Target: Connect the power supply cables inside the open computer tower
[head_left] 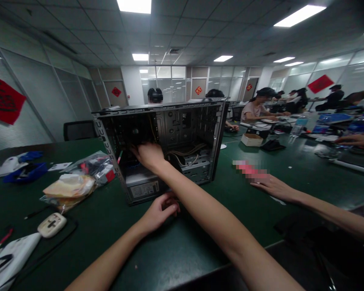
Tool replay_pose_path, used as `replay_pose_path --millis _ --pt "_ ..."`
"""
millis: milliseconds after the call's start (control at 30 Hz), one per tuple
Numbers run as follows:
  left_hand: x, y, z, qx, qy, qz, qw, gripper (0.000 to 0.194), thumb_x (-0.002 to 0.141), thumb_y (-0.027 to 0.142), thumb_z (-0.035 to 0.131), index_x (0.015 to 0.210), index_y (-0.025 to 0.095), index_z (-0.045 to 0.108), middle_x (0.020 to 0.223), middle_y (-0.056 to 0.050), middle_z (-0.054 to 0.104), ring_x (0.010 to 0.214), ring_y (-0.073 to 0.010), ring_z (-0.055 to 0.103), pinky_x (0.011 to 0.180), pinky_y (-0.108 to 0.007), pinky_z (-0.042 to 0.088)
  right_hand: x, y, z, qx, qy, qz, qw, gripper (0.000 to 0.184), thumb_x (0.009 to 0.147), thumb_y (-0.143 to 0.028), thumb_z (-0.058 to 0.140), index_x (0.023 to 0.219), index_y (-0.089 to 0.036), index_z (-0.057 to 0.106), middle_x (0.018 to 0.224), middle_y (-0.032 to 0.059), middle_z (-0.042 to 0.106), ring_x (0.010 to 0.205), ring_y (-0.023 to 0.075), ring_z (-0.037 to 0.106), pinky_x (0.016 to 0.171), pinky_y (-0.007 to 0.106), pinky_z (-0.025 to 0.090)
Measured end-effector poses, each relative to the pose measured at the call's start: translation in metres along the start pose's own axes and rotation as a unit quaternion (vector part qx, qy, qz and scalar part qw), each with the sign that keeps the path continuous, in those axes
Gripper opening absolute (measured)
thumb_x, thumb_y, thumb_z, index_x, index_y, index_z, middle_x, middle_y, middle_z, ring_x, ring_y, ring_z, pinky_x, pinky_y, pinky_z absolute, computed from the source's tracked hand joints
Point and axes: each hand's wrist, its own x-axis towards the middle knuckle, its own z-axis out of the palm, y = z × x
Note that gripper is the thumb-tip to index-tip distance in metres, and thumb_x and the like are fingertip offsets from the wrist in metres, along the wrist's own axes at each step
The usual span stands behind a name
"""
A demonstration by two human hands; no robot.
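Observation:
An open desktop computer case (185,184) stands upright on the table, its inside facing me. My right hand (150,155) reaches into its left half, near a dark round part (135,131) that looks like a fan. Its fingers are bent together; shadow hides the fingertips and whatever they grip. In front of the lower edge of the case, my left hand (162,210) lies on the table with loosely curled fingers, the thumb apart, and nothing visible in it. Cables (188,155) run through the right part of the case. A labelled metal box (144,190) sits at the bottom left.
Left of the case lie plastic bags (69,188), a white power strip (52,224) with a black cord, and blue items (26,173). To the right, another person's hand (269,186) rests near a blurred pink object (250,169). A small box (251,140) and a bottle (299,125) stand beyond.

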Motion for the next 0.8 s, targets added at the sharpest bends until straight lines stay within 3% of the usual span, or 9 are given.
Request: replay_pose_path --millis 100,167,267,367,533,800 --pt "-0.003 0.013 -0.011 -0.092 0.089 0.026 0.991 0.050 0.084 0.035 0.076 0.128 0.017 0.061 0.108 -0.010 0.070 0.096 -0.0215 0.062 0.076 -0.028 0.050 -0.035 0.023 -0.006 0.000 0.084 -0.162 0.983 0.047 0.109 -0.036 0.026 0.109 -0.016 0.069 0.108 0.0150 0.068 0.102 0.0251 0.061 0.086 0.037 0.042" --pt "-0.006 0.027 -0.018 -0.179 0.151 0.037 0.972 0.039 0.085 0.030 0.072 0.123 0.020 0.065 0.125 -0.009 0.065 0.113 -0.0228 0.059 0.085 -0.028 0.050 -0.074 0.047 0.002 0.001 0.071 -0.288 0.955 0.044 0.107 -0.035 0.031 0.099 -0.018 0.070 0.094 0.0112 0.068 0.094 0.0229 0.059 0.086 0.038 0.039" --pt "-0.008 0.051 -0.027 -0.319 0.158 0.057 0.933 0.035 0.088 0.027 0.063 0.123 0.024 0.065 0.145 -0.007 0.055 0.128 -0.0251 0.052 0.094 -0.033 0.052 -0.136 0.088 0.029 0.007 0.023 -0.389 0.921 0.038 0.103 -0.033 0.042 0.079 -0.019 0.069 0.073 0.0051 0.064 0.070 0.0177 0.055 0.069 0.033 0.038" --pt "-0.008 0.071 -0.035 -0.377 0.174 0.076 0.906 0.027 0.087 0.024 0.060 0.112 0.023 0.068 0.151 -0.007 0.051 0.130 -0.0264 0.053 0.094 -0.035 0.054 -0.170 0.118 0.053 0.047 -0.017 -0.356 0.933 0.044 0.102 -0.032 0.047 0.064 -0.019 0.065 0.059 0.0023 0.060 0.055 0.0146 0.050 0.055 0.031 0.029" --pt "-0.007 0.088 -0.045 -0.406 0.153 0.096 0.896 0.034 0.083 0.029 0.062 0.115 0.021 0.066 0.153 -0.012 0.049 0.130 -0.0306 0.055 0.089 -0.038 0.058 -0.166 0.123 0.060 0.119 -0.036 -0.219 0.968 0.048 0.104 -0.031 0.046 0.062 -0.016 0.064 0.059 0.0030 0.064 0.054 0.0127 0.055 0.056 0.028 0.029" --pt "-0.004 0.090 -0.046 -0.419 0.138 0.082 0.894 0.046 0.081 0.031 0.064 0.126 0.020 0.062 0.152 -0.013 0.049 0.134 -0.0324 0.052 0.088 -0.038 0.060 -0.170 0.114 0.056 0.138 -0.068 -0.242 0.958 0.041 0.103 -0.034 0.049 0.072 -0.016 0.070 0.070 0.0051 0.071 0.062 0.0141 0.062 0.061 0.026 0.034"
